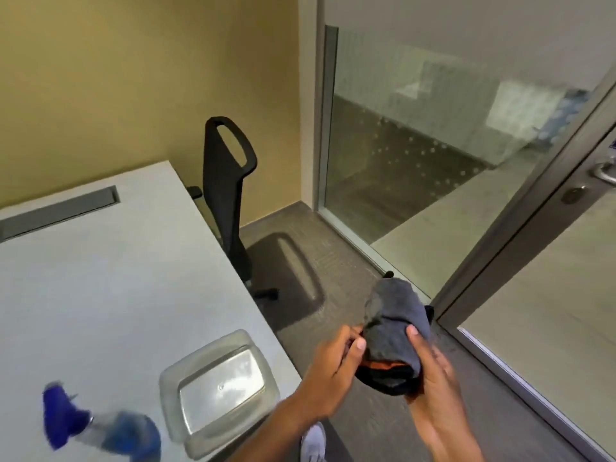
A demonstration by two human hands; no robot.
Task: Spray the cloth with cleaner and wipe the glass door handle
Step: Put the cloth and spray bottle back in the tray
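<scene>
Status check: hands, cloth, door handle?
Both hands, left hand and right hand, gripping the grey cloth. Spray bottle down on table. Door handle untouched, path clear.

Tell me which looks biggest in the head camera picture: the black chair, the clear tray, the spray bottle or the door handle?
Largest to smallest as they look here:
1. Black chair
2. Clear tray
3. Spray bottle, though it is blurred and closest to the camera, so nearly level with the tray
4. Door handle, far off and cut by the picture edge
</scene>
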